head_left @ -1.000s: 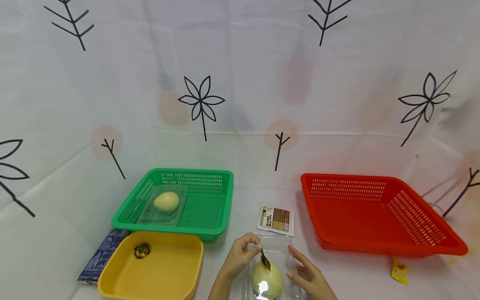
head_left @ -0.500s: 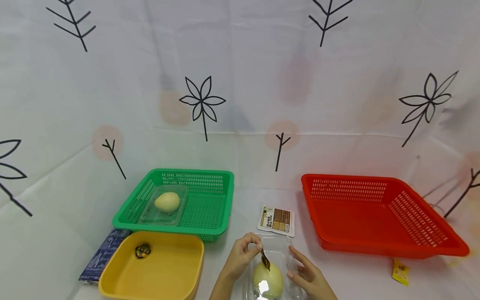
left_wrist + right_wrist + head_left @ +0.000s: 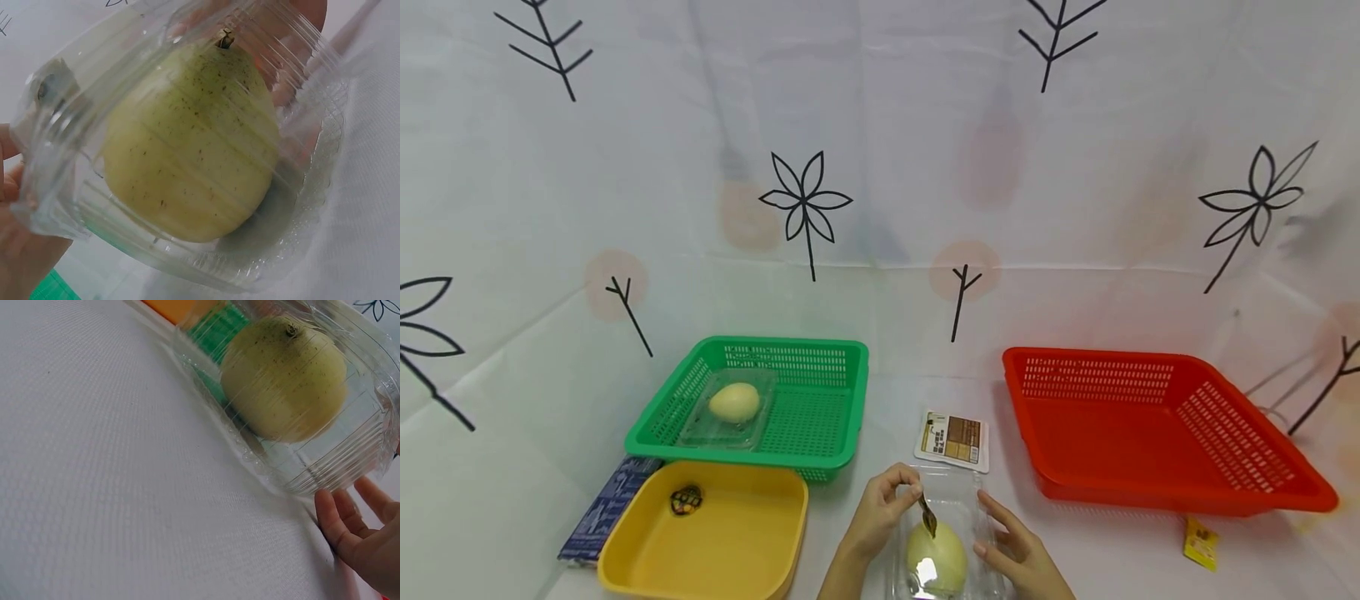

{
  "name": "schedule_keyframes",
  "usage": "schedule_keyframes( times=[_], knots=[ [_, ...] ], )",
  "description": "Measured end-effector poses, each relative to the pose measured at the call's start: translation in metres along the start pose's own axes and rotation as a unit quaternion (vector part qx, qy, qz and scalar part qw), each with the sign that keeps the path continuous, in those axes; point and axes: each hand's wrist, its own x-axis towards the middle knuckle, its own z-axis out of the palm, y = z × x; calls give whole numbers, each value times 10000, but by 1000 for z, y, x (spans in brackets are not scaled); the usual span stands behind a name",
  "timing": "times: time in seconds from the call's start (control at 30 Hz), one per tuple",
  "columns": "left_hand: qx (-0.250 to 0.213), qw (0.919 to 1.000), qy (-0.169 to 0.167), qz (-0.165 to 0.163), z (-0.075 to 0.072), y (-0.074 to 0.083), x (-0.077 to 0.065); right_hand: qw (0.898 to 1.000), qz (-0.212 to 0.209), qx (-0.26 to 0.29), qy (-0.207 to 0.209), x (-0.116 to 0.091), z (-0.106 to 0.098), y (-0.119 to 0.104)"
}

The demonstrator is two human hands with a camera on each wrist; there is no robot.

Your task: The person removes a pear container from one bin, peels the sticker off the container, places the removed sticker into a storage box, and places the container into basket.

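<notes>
A pale yellow-green pear (image 3: 937, 560) lies inside a clear plastic clamshell box (image 3: 951, 492) at the lower middle of the head view. My left hand (image 3: 880, 512) pinches a small dark sticker (image 3: 928, 521) between thumb and finger, and it hangs over the box's left part. Its greyish side (image 3: 55, 87) shows through the plastic in the left wrist view. On the box's right side rest the spread fingers of my right hand (image 3: 1022, 554). The right wrist view shows those fingertips (image 3: 325, 503) touching the box's ridged edge.
A green basket (image 3: 857, 392) holds another boxed pear (image 3: 735, 403). Before it stands a yellow tray (image 3: 700, 558) with a round dark sticker (image 3: 686, 500); a blue packet (image 3: 610, 512) lies beside it. A flat food packet (image 3: 952, 441), red basket (image 3: 1093, 500) and small yellow sachet (image 3: 1200, 544) lie right.
The sticker has turned slightly in my left hand, so less of its orange pattern shows, and its tip has shifted a little left. My right hand stays on the box.
</notes>
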Motion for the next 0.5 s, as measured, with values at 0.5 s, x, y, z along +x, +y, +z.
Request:
schedule_keyframes(
  times=[0.5],
  knots=[
    [-373,9954,288,-838,-8,3,-15,9996,-283,-79,13,-2,-2,0]
  ],
)
